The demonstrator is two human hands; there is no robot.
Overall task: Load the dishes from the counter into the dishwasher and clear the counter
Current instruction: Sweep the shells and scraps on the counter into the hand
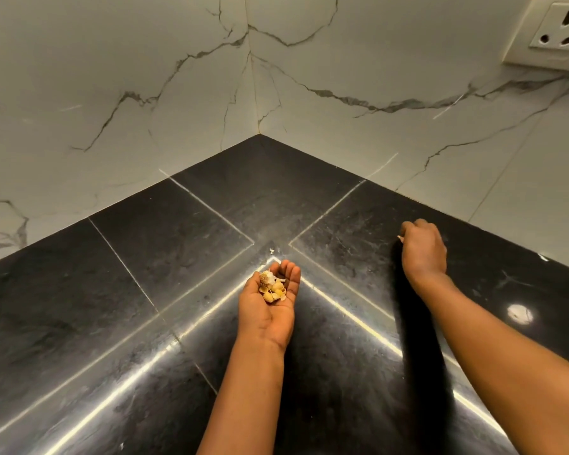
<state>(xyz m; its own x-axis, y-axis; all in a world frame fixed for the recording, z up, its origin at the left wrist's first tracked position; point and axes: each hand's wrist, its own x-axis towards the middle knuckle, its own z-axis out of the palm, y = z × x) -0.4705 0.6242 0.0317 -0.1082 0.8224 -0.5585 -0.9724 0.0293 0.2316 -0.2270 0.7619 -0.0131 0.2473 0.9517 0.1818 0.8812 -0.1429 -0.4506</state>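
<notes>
Head view, looking down into an inside corner of a black stone counter point(184, 257), glossy, with pale seams crossing the slabs and bright streaks of reflected light running toward the near edge. Behind it, two white marble-patterned wall panels point(128, 77) with grey veins, meeting at a vertical joint above the counter's far corner. At upper right, a white wall socket point(559, 31), partly cut off by the frame edge.

Left hand point(270, 300) at centre, palm up and cupped, fingers gently curved upward, held over the counter near the crossing of the seams. In the palm, a small heap of peel scraps point(271, 285), pale yellow and whitish, thin and curled, possibly garlic skins; exact kind not certain. Heap cradled rather than pinched, thumb lying alongside.

Right hand point(424, 247) further right and further back, knuckles up, fingers curled under toward the counter surface. At its fingertips, a tiny pale fragment point(399, 237) showing just beside the index finger, apparently pinched; contact with the counter not clearly readable. Dark shadow of the forearm falling on the stone to the left of the arm.

Loose bits on the counter: one small pale crumb point(271, 250) just beyond the left fingertips, near the seam crossing; one white fleck point(543, 257) well to the right, close to the wall. Round bright reflection point(519, 314) on the stone beside the right forearm. Both forearms bare, entering from the bottom edge.
</notes>
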